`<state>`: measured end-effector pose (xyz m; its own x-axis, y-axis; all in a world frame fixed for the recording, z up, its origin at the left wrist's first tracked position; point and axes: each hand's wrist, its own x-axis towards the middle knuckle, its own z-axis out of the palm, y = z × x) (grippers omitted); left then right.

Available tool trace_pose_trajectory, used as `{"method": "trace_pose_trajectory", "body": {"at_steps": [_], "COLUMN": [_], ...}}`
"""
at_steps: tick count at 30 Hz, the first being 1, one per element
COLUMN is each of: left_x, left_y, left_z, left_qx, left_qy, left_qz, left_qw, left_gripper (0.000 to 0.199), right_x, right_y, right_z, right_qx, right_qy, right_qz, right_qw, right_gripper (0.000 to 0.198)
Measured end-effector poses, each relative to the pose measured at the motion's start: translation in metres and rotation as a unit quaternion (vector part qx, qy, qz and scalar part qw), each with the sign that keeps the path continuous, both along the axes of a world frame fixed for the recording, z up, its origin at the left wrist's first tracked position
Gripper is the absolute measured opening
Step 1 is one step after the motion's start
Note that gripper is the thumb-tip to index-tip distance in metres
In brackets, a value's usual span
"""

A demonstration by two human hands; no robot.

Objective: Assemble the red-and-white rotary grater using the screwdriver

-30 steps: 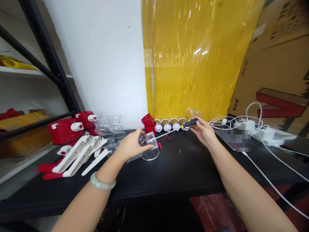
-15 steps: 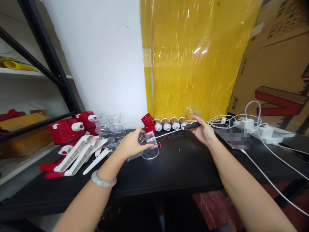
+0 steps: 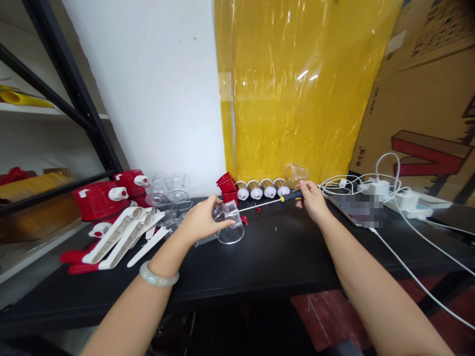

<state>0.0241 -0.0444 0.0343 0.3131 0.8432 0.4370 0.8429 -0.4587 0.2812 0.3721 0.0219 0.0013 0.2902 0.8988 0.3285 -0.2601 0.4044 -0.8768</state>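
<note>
My left hand (image 3: 203, 220), with a pale bangle on the wrist, grips a clear plastic part (image 3: 232, 212) just above the black table. My right hand (image 3: 311, 200) is closed round the end of a black and yellow screwdriver (image 3: 291, 197). Its long metal shaft points left, and the tip reaches the open end of the clear part; how far in it goes I cannot tell. Below the part lies a round clear piece (image 3: 230, 235). Small red pieces (image 3: 243, 220) lie behind the shaft.
Red housings (image 3: 96, 200), white handles (image 3: 118, 237) and clear cups (image 3: 159, 190) crowd the left side. Several gold-and-white cylinders (image 3: 267, 189) line the back beside red cups (image 3: 226, 184). To the right are a tablet (image 3: 347, 210), white chargers (image 3: 406, 200) and cables, near a cardboard box (image 3: 419, 109).
My right hand has shifted its grip toward the handle's end, and its fingers have drawn together. The left hand and the clear part stay nearly where they were.
</note>
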Motion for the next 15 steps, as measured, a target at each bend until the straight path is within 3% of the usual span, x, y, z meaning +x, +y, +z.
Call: {"method": "trace_pose_trajectory", "body": {"at_steps": [2, 5, 8, 11, 13, 15], "left_x": [0.000, 0.000, 0.000, 0.000, 0.000, 0.000], "left_y": [0.000, 0.000, 0.000, 0.000, 0.000, 0.000], "left_z": [0.000, 0.000, 0.000, 0.000, 0.000, 0.000], "left_qx": [-0.001, 0.002, 0.003, 0.004, 0.001, -0.003], "left_qy": [0.000, -0.003, -0.007, -0.005, 0.000, 0.003], "left_qz": [-0.001, -0.002, -0.001, 0.000, 0.002, 0.006], "left_qw": [1.000, 1.000, 1.000, 1.000, 1.000, 1.000], "left_gripper": [0.067, 0.067, 0.066, 0.066, 0.067, 0.068], "right_x": [0.000, -0.001, -0.002, -0.003, -0.003, -0.002], "right_y": [0.000, -0.006, -0.012, -0.010, -0.006, -0.003], "right_z": [0.000, 0.006, 0.010, 0.007, 0.003, 0.001], "right_qx": [-0.007, 0.014, 0.015, -0.016, -0.042, -0.059], "right_qy": [0.008, 0.103, 0.113, 0.063, 0.020, -0.004], "right_qz": [-0.007, 0.098, 0.165, 0.131, 0.067, 0.005], "right_qw": [1.000, 0.990, 0.980, 0.989, 0.997, 0.998], "right_gripper": [0.032, 0.019, 0.034, 0.031, 0.027, 0.035]}}
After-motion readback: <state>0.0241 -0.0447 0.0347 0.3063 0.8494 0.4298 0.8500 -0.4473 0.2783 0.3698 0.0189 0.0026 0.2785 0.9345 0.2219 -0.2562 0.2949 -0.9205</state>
